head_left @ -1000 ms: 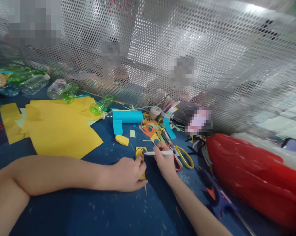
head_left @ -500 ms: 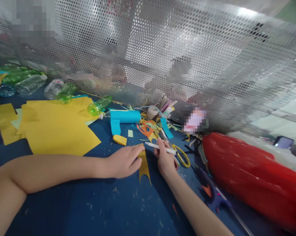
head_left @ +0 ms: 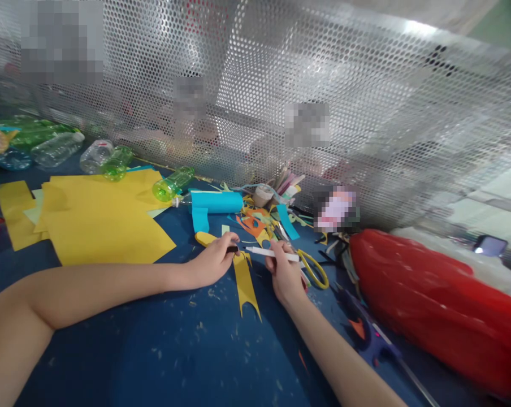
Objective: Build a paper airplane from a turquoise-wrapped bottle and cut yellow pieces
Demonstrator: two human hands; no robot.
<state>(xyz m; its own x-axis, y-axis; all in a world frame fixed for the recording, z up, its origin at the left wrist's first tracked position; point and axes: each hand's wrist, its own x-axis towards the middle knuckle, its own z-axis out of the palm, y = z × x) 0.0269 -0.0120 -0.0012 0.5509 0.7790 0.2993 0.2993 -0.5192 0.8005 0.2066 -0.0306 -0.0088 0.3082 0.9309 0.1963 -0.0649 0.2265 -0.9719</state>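
My right hand is closed round a white marker, its dark tip pointing left. Between the fingers of my left hand is a black marker cap, a small gap from that tip. Below the cap lies a yellow paper strip with a notched lower end, flat on the blue table. Beyond my left hand, a rounded yellow paper piece lies partly hidden. A bottle wrapped in blue paper rests on its side behind it. Yellow-handled scissors lie beside my right hand.
Large yellow sheets cover the left side, with a green bottle and several other plastic bottles behind. Orange paper scraps lie in the middle. A red bag and a purple tool are at right. A perforated metal screen stands behind.
My left hand has lifted off the yellow strip, moved slightly back and left, and now holds the black cap. The marker in my right hand has shifted a little left.
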